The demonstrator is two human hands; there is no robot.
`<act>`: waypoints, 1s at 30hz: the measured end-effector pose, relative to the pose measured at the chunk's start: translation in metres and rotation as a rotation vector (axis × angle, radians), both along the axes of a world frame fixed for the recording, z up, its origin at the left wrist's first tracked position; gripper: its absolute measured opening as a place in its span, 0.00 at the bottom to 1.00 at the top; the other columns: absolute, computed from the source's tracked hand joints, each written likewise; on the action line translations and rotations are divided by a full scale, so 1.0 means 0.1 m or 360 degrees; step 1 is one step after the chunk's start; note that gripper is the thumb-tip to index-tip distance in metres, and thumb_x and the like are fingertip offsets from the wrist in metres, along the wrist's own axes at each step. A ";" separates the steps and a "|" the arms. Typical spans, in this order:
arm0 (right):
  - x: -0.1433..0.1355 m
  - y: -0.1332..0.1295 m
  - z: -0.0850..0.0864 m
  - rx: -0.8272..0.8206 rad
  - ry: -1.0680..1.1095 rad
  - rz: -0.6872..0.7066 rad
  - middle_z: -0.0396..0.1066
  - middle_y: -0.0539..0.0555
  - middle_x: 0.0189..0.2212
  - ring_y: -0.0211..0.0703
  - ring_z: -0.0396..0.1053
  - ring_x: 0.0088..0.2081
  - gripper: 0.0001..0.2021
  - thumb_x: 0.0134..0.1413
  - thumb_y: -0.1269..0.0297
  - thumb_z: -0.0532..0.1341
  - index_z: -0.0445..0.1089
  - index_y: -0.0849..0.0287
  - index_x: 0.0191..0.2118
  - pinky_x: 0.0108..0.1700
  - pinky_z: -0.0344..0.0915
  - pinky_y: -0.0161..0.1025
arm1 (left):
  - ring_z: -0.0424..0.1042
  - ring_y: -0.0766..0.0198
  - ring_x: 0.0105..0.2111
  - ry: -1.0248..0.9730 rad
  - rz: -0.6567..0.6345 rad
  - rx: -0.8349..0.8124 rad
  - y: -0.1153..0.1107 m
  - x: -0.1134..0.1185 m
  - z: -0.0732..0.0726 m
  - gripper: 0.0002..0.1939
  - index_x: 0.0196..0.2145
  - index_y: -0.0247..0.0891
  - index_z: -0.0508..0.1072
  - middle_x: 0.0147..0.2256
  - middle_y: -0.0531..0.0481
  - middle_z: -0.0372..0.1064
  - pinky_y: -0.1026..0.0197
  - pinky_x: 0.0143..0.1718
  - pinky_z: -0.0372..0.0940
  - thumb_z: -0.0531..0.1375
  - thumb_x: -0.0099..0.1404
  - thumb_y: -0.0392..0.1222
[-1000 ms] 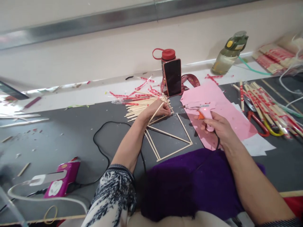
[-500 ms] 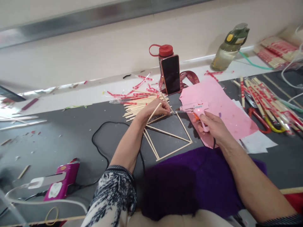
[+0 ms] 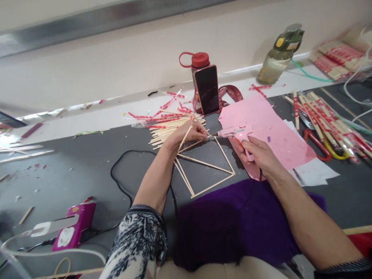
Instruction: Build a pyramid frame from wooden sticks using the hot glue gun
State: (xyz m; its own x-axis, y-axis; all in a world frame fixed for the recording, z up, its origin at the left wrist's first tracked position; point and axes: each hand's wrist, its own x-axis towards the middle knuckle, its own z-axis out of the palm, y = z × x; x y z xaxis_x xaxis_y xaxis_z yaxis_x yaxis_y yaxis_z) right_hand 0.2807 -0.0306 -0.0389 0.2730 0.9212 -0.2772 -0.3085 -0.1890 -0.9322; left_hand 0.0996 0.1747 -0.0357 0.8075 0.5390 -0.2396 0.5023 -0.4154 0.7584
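My right hand [image 3: 257, 153] is wrapped round a pink hot glue gun [image 3: 241, 135], its fingers at the orange trigger. The gun's nozzle points left and meets the far corner of a frame of wooden sticks [image 3: 213, 185] on the grey table. My left hand [image 3: 194, 131] is closed, its fingertips pinching a wooden stick [image 3: 203, 126] by that corner. Another stick [image 3: 185, 139] slants up past this hand's wrist. The frame has a diagonal stick across it. How the sticks touch under my left fingers is hidden.
Bare sticks [image 3: 162, 131] lie behind my left hand, with red-and-clear wrappers [image 3: 142, 116] beyond. A phone [image 3: 207, 90] leans on a red-capped bottle [image 3: 200, 59]. Pink paper [image 3: 279, 135], scissors [image 3: 318, 145] and wrapped chopsticks [image 3: 328, 124] lie right. A black cord [image 3: 112, 174] crosses the table.
The glue gun's nozzle has shifted slightly left, and less of the orange trigger shows. My left hand keeps its pinch. The whole view has shifted a little.
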 end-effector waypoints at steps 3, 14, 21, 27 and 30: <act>0.00 0.00 -0.01 0.0008 0.0016 0.0013 0.63 0.47 0.27 0.28 0.56 0.18 0.10 0.54 0.57 0.62 0.65 0.58 0.33 0.18 0.48 0.30 | 0.65 0.69 0.23 0.0000 -0.0006 0.0009 0.00 0.00 -0.01 0.12 0.29 0.31 0.79 0.21 0.52 0.70 0.68 0.23 0.53 0.63 0.48 0.43; 0.10 -0.04 0.00 -0.0053 -0.0133 0.0001 0.64 0.47 0.19 0.30 0.58 0.17 0.12 0.55 0.55 0.60 0.69 0.61 0.32 0.18 0.53 0.30 | 0.65 0.69 0.22 -0.0027 0.0020 -0.0018 0.01 0.00 -0.03 0.12 0.28 0.31 0.79 0.21 0.52 0.70 0.68 0.23 0.53 0.63 0.48 0.43; 0.38 -0.11 -0.02 -0.0233 -0.0540 -0.0505 0.66 0.48 0.22 0.37 0.62 0.21 0.14 0.48 0.51 0.62 0.66 0.57 0.29 0.21 0.61 0.34 | 0.65 0.69 0.23 -0.0094 0.0020 -0.0104 0.03 -0.01 -0.04 0.10 0.27 0.31 0.79 0.21 0.52 0.70 0.69 0.23 0.54 0.63 0.48 0.41; 0.52 -0.07 -0.12 -0.0531 -0.1788 -0.0464 0.69 0.53 0.25 0.44 0.66 0.30 0.16 0.50 0.49 0.58 0.70 0.59 0.30 0.33 0.60 0.40 | 0.63 0.71 0.22 -0.0089 0.0029 -0.0030 0.02 0.01 -0.06 0.10 0.27 0.32 0.79 0.20 0.53 0.69 0.69 0.23 0.54 0.64 0.47 0.41; 0.54 -0.06 -0.14 -0.0718 -0.2157 -0.0393 0.73 0.59 0.32 0.52 0.70 0.36 0.21 0.53 0.47 0.56 0.73 0.61 0.37 0.38 0.60 0.44 | 0.63 0.70 0.22 -0.0044 0.0008 0.0028 -0.01 0.01 -0.01 0.10 0.26 0.32 0.79 0.20 0.53 0.69 0.69 0.23 0.53 0.63 0.47 0.41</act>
State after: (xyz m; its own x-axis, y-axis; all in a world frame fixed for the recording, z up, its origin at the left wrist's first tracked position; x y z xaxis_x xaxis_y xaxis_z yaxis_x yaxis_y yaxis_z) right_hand 0.3345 -0.0366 -0.0526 0.6920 0.7185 0.0700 0.6778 -0.6134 -0.4054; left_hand 0.1007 0.1735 -0.0370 0.8111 0.5468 -0.2078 0.4833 -0.4262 0.7647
